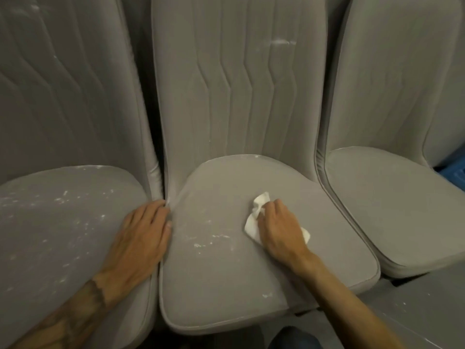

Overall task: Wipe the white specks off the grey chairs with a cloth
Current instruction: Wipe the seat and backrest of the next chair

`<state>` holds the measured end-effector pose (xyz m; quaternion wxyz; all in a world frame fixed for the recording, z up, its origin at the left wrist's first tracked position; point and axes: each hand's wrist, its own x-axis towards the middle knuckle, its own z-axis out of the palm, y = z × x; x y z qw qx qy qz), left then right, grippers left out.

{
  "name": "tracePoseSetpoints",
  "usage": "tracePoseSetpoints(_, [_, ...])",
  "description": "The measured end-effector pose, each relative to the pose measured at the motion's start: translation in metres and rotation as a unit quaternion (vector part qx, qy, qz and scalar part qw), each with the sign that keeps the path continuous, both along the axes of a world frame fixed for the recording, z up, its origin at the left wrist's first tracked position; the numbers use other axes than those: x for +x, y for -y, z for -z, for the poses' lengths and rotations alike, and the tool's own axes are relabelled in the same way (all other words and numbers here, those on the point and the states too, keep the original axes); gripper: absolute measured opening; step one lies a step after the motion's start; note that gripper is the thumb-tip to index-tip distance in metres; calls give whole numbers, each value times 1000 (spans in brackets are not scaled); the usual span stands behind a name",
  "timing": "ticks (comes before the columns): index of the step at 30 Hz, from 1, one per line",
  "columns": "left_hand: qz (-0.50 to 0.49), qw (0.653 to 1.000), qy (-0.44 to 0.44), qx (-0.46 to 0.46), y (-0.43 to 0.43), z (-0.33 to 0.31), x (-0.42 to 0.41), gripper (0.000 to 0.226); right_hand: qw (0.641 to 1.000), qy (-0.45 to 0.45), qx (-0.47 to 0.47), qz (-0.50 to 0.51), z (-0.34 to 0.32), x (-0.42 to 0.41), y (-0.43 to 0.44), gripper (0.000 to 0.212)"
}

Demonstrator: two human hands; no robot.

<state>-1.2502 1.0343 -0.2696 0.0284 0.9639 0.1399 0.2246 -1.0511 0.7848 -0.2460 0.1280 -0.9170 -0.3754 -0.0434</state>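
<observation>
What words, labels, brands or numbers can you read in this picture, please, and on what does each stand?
No readable text shows in this view.
The grey chairs: no tag, label or brand shows.
The white cloth under the right hand: plain, no print.
The dark marking on the left forearm: too blurred to tell if it holds letters.
The blue object at the right edge: no lettering shows.

I can see three grey chairs in a row: the left chair (63,222), the middle chair (226,273) and the right chair (390,210). There is one white cloth (251,222). There are two hands, the left hand (141,238) and the right hand (279,230). One blue thing (453,172) shows at the far right. The white specks (201,244) are too many to count.
</observation>
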Motion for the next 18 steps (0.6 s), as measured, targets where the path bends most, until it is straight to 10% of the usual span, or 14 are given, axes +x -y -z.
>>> tracePoseSetpoints(8, [-40,999,-6,-26,6,8,-3,33,982,-27,37,-184,7,-32,-39,34])
tracePoseSetpoints(14, [-48,998,-5,-33,5,11,-1,32,1000,-3,-26,-1,1,48,-71,31])
tracePoseSetpoints(18, [-56,998,-12,-33,4,12,-2,31,985,-11,30,-171,14,-7,-99,27])
